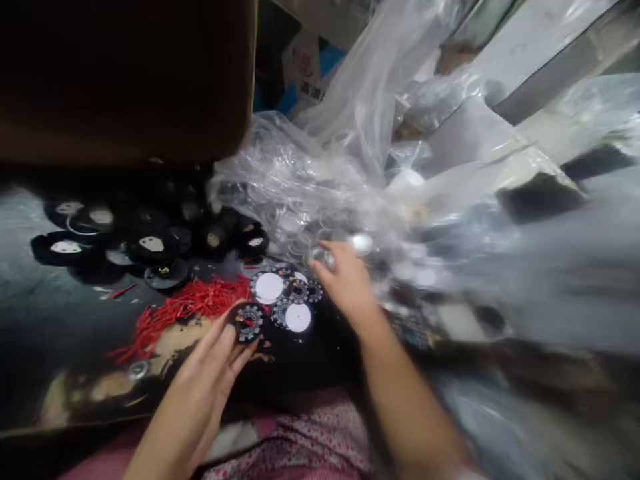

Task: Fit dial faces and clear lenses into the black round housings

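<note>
Note the red-marked black dial, gripped in the fingers of the left hand, toward the front edge of the black table. Just beyond, find white discs and printed dials. Farther from that edge, see the right hand with thumb and forefinger parted at clear rings; cannot tell whether gripping one. Locate heaped red slivers leftward, then black cases beyond.

The far bag looks like thin clear plastic, wrinkled and glossy. The covers are also clear and shiny. The cases at left seem to be of smooth black plastic, the pointers of red plastic. The dial looks rather matt, and so does the near cloth.
</note>
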The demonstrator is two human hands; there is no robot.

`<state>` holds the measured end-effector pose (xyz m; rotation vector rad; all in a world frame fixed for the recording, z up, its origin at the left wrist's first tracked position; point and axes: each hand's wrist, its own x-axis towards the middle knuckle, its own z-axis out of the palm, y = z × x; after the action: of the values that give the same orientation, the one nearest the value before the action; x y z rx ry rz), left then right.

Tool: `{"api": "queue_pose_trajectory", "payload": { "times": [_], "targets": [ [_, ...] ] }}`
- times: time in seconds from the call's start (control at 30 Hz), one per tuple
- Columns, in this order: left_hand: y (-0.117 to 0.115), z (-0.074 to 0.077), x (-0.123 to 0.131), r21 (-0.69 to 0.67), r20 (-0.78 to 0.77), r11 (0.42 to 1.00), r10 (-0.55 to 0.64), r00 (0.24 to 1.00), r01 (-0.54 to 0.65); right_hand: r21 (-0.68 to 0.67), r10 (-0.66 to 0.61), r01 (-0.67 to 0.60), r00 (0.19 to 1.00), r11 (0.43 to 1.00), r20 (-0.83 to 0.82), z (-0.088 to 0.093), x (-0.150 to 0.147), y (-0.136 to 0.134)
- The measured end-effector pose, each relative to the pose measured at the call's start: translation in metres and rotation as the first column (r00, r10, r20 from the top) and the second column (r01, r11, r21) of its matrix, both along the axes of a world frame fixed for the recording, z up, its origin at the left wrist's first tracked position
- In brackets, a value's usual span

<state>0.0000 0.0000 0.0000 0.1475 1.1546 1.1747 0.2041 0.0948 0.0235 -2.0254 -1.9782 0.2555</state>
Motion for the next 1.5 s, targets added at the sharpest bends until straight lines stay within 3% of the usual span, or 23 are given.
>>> {"api": "queue_pose_trajectory", "payload": {
  "times": [0.13, 0.23, 0.3, 0.4, 0.5, 0.67, 0.83, 0.9, 1.0, 1.1, 1.2, 1.3, 1.4, 1.5],
  "targets": [
    [0.014, 0.008, -0.013, 0.070, -0.042, 0.993, 0.093, 0.995, -0.090, 0.023, -0.005, 0.005, 1.000, 1.000, 0.003, -0.008, 0.013, 0.010],
    [0.014, 0.013, -0.020, 0.110, -0.059, 0.989, 0.101, 0.993, -0.094, 0.064, 0.000, 0.003, 0.999, 0.998, -0.046, -0.003, 0.011, 0.004],
    [0.011, 0.015, -0.020, 0.118, -0.023, 0.991, 0.068, 0.997, -0.064, 0.078, 0.076, -0.064, 0.985, 0.995, -0.156, 0.004, -0.001, -0.008],
    [0.007, 0.016, -0.016, 0.105, 0.094, 0.995, -0.011, 0.995, 0.001, 0.089, 0.291, -0.280, 0.857, 0.956, -0.426, 0.011, -0.032, -0.029],
    [0.006, 0.017, -0.012, 0.088, 0.185, 0.996, -0.016, 0.983, 0.000, 0.148, 0.372, -0.351, 0.743, 0.924, -0.556, 0.008, -0.060, -0.043],
    [0.005, 0.017, -0.018, 0.047, 0.189, 0.997, 0.047, 0.981, -0.056, 0.145, 0.345, -0.333, 0.689, 0.932, -0.637, 0.006, -0.069, -0.041],
    [0.003, 0.015, -0.020, 0.035, 0.203, 0.998, 0.035, 0.979, -0.043, 0.015, 0.222, -0.339, 0.580, 0.941, -0.784, 0.020, -0.073, -0.048],
    [0.002, 0.014, -0.017, 0.075, 0.208, 0.996, 0.022, 0.978, -0.038, 0.054, 0.305, -0.387, 0.625, 0.920, -0.719, 0.022, -0.081, -0.053],
    [-0.002, 0.011, -0.013, 0.141, 0.108, 0.990, -0.017, 0.994, 0.002, 0.161, 0.458, -0.443, 0.722, 0.882, -0.519, 0.022, -0.090, -0.056],
    [-0.008, 0.006, -0.013, 0.192, -0.112, 0.970, -0.126, 0.986, 0.146, 0.163, 0.454, -0.439, 0.720, 0.884, -0.525, 0.021, -0.092, -0.054],
    [-0.016, 0.004, -0.014, 0.241, -0.421, 0.913, -0.207, 0.883, 0.329, 0.123, 0.395, -0.391, 0.763, 0.912, -0.512, 0.021, -0.092, -0.052],
    [-0.021, 0.004, -0.011, 0.248, -0.608, 0.863, -0.215, 0.765, 0.440, 0.163, 0.389, -0.353, 0.827, 0.921, -0.407, 0.020, -0.095, -0.052],
    [-0.019, 0.007, -0.007, 0.256, -0.680, 0.853, -0.175, 0.712, 0.455, 0.256, 0.400, -0.320, 0.833, 0.912, -0.383, 0.017, -0.101, -0.051],
    [-0.016, 0.009, -0.013, 0.246, -0.672, 0.880, -0.147, 0.726, 0.406, 0.246, 0.393, -0.314, 0.819, 0.917, -0.419, 0.016, -0.110, -0.050]
  ]
}}
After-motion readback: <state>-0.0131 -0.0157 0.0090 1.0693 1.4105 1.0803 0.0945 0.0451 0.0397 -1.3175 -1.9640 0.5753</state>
